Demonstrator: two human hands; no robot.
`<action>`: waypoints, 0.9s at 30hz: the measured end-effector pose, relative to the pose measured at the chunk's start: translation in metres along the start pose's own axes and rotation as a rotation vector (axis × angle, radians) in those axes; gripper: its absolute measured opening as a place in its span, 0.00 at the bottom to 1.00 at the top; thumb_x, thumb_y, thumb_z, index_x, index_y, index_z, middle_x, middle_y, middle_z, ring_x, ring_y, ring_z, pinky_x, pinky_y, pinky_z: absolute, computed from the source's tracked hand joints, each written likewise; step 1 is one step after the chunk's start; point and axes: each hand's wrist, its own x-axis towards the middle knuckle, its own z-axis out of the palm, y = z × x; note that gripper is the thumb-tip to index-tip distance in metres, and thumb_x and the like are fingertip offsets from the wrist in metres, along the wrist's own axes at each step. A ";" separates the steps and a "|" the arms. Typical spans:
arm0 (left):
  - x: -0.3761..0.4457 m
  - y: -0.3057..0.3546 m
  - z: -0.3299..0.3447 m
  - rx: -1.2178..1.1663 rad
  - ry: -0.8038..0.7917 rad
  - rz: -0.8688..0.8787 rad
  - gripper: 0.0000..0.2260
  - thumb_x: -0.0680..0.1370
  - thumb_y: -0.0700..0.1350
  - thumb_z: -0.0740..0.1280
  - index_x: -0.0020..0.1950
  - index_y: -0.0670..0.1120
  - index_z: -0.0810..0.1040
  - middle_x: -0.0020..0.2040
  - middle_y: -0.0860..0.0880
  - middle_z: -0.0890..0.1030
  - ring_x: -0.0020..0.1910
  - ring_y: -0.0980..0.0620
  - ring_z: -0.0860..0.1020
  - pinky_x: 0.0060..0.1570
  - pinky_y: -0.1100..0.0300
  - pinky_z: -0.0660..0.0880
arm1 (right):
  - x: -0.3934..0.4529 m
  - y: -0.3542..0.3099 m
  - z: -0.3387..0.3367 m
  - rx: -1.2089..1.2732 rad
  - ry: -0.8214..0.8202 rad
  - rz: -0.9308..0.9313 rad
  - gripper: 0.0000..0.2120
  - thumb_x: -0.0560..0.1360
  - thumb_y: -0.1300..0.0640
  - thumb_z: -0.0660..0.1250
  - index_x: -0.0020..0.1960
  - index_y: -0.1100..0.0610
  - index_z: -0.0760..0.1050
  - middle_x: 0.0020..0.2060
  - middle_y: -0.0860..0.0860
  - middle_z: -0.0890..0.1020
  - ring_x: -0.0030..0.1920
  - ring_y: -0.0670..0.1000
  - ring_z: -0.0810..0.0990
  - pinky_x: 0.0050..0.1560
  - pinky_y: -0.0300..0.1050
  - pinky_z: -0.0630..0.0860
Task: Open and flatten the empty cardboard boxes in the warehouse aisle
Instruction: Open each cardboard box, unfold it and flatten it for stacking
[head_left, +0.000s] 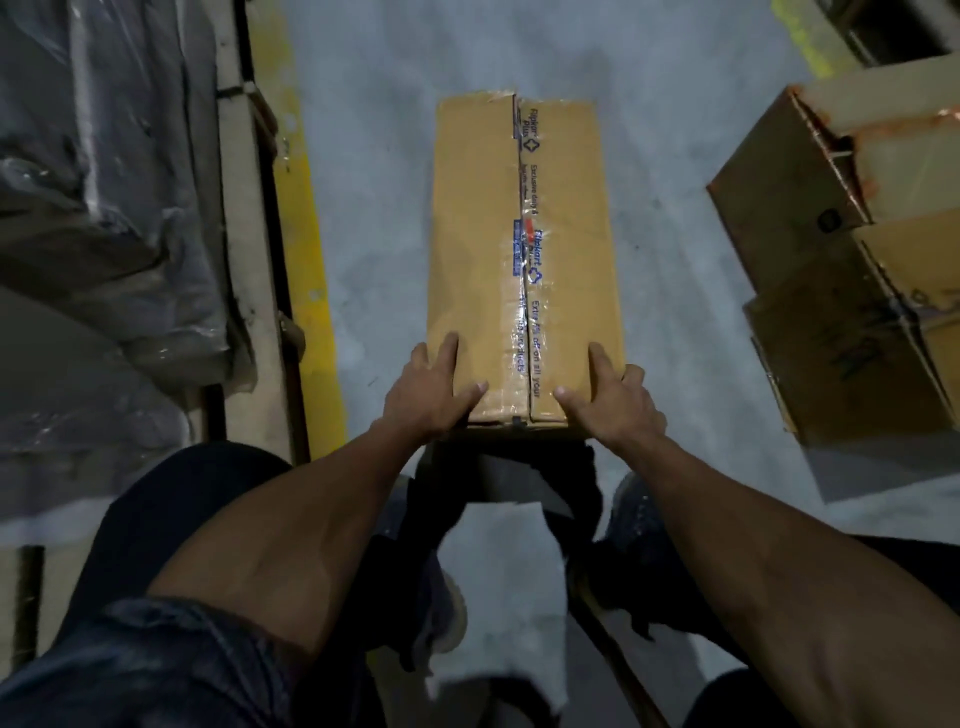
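Observation:
A long brown cardboard box (478, 249) lies on the grey floor in front of me, its top flaps closed along a centre seam with printed blue-lettered tape. My left hand (431, 395) holds the near left corner, thumb on top near the seam, fingers along the left edge. At the near right corner my right hand (608, 397) grips the same way, thumb on top and fingers along the right edge. The box's near end is against my legs.
Two more brown boxes stand at the right: an open one (795, 197) and one nearer (852, 364). Plastic-wrapped goods (104, 208) sit on a pallet at the left beside a yellow floor line (306, 260). My feet and dark trousers fill the bottom.

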 end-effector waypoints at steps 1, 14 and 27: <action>-0.009 -0.002 0.001 0.029 -0.039 0.006 0.42 0.75 0.69 0.62 0.81 0.53 0.46 0.77 0.38 0.56 0.71 0.35 0.66 0.68 0.42 0.68 | -0.007 0.002 0.002 -0.013 -0.016 -0.007 0.43 0.74 0.30 0.62 0.80 0.41 0.44 0.71 0.59 0.61 0.67 0.64 0.69 0.63 0.59 0.69; -0.019 -0.018 0.030 -0.138 -0.038 -0.005 0.52 0.70 0.55 0.77 0.80 0.61 0.41 0.70 0.37 0.66 0.60 0.34 0.76 0.59 0.46 0.74 | -0.001 0.013 0.033 -0.006 0.037 -0.011 0.55 0.69 0.44 0.78 0.79 0.42 0.41 0.66 0.59 0.58 0.64 0.61 0.66 0.61 0.59 0.71; -0.020 -0.004 -0.034 -0.084 0.083 0.115 0.46 0.71 0.62 0.74 0.81 0.58 0.51 0.68 0.41 0.76 0.63 0.39 0.76 0.56 0.50 0.74 | -0.025 -0.007 -0.015 0.084 0.125 -0.060 0.52 0.70 0.40 0.76 0.80 0.41 0.44 0.64 0.60 0.62 0.64 0.63 0.67 0.61 0.56 0.70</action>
